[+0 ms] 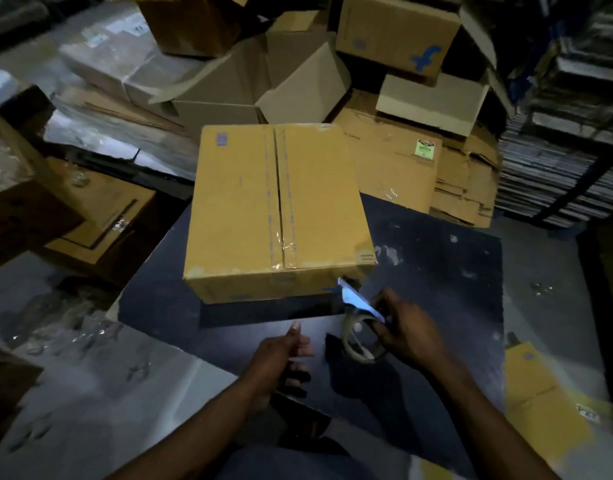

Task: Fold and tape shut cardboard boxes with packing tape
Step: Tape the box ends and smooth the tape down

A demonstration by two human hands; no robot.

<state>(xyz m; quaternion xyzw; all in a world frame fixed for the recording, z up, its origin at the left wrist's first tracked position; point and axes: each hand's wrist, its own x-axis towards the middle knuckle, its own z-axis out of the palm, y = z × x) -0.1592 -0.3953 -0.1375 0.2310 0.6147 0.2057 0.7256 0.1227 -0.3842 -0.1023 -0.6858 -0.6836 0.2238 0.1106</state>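
Box (277,216) near table (436,289) edge; right hand (407,336) grips tape roll (362,341).

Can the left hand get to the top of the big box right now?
Probably yes. The left hand holds nothing and sits just in front of the box, with only bare dark table between. The right hand holds the tape roll, off to the side.

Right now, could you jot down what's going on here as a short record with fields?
setting: dark work table ringed by piled cardboard boxes
main item: closed cardboard box, clear tape along its centre seam
right hand: holds a packing tape roll, tape strip running to the box's near right corner
left hand: holds nothing, hovers near the roll
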